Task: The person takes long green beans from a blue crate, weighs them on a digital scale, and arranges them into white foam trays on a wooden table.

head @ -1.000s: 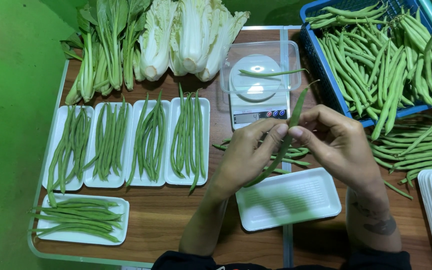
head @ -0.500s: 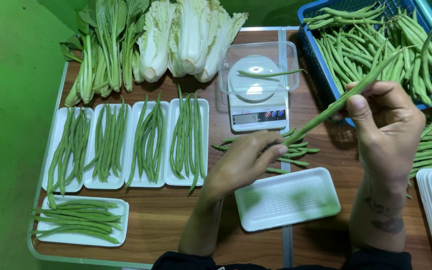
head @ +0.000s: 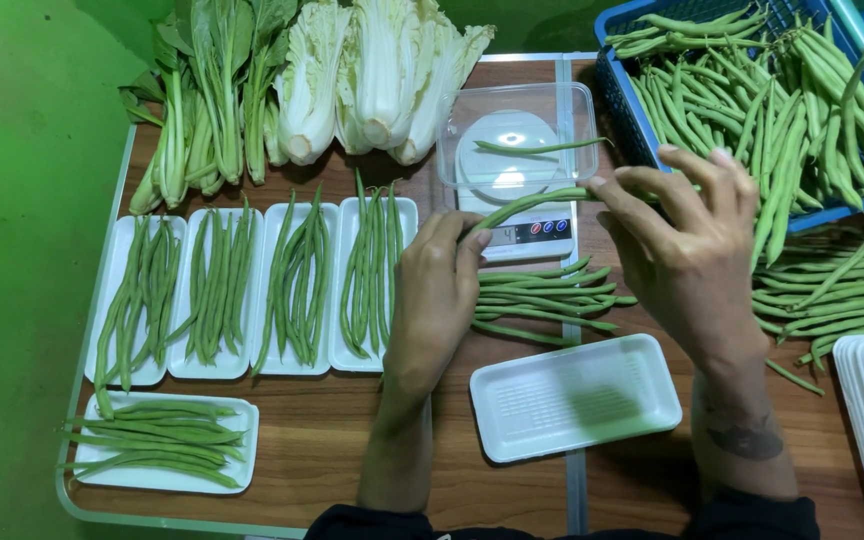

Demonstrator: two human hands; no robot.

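- A slim, smooth, slightly curved green bean point(head: 527, 203) lay across the front of the kitchen scale point(head: 515, 180), pinched at each end.
- The scale was white, under a clear plastic tub point(head: 572, 115) (one more bean rested in it).
- The left hand point(head: 435, 295) lay knuckles up in front of the scale, fingertips closed on the bean's left end.
- The right hand point(head: 692, 255), right of the scale, held the other end between thumb and forefinger, other fingers spread.
- A white foam tray point(head: 574, 395) sat in front of the scale, with loose beans point(head: 542, 300) between.
- The blue crate point(head: 652, 165), right of the scale, was cut off; the scale's display was partly covered.
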